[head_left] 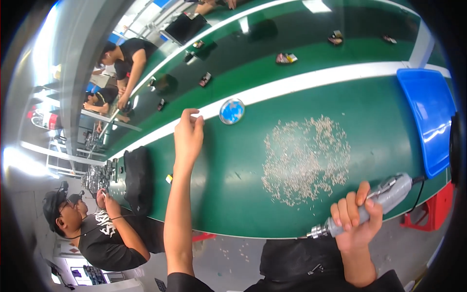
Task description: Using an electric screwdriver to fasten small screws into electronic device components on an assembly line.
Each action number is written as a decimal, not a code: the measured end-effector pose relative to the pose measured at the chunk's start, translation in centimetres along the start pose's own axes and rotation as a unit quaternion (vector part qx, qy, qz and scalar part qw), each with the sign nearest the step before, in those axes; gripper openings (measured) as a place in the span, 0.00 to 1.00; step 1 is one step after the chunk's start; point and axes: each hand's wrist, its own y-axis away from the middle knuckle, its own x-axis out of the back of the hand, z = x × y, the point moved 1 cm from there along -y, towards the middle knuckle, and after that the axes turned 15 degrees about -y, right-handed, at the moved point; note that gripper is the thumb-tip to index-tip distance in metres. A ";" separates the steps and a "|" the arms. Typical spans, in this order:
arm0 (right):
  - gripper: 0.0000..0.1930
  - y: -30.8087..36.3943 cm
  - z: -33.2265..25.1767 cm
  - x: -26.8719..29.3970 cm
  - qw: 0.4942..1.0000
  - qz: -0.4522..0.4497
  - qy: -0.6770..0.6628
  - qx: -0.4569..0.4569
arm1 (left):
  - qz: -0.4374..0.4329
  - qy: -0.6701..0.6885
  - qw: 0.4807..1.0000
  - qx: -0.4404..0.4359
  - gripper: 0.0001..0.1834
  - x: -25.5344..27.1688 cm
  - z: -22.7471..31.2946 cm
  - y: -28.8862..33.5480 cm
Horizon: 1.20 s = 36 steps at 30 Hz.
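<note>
My right hand is wrapped round a grey electric screwdriver near the table's front edge. Its metal bit points left, and a dark cable leaves its other end. My left hand is held up by the white rail with its fingers curled together; whatever they may pinch is too small to make out. Just right of that hand stands a round dish with blue inside. Many small metal screws lie scattered in a wide patch on the green table, between my two hands.
Beyond the white rail, a green conveyor belt carries several small assemblies, one near the middle. A blue tray stands at the right. A black bag-like thing and a seated co-worker are at the left. A red stool stands right.
</note>
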 end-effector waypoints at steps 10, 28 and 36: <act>0.08 -1.1 0.1 0.8 1.000 -0.012 -0.008 -0.024 | 0.079 -0.150 0.986 0.003 0.24 -6.6 -2.8 -14.4; 0.09 -0.5 0.2 -0.8 0.997 -0.038 0.024 -0.056 | -0.034 -0.122 0.961 -0.244 0.32 3.0 4.2 15.8; 0.08 3.2 6.0 -1.2 0.980 -0.007 0.098 -0.175 | -0.007 -0.047 0.957 -0.286 0.22 3.7 7.7 19.7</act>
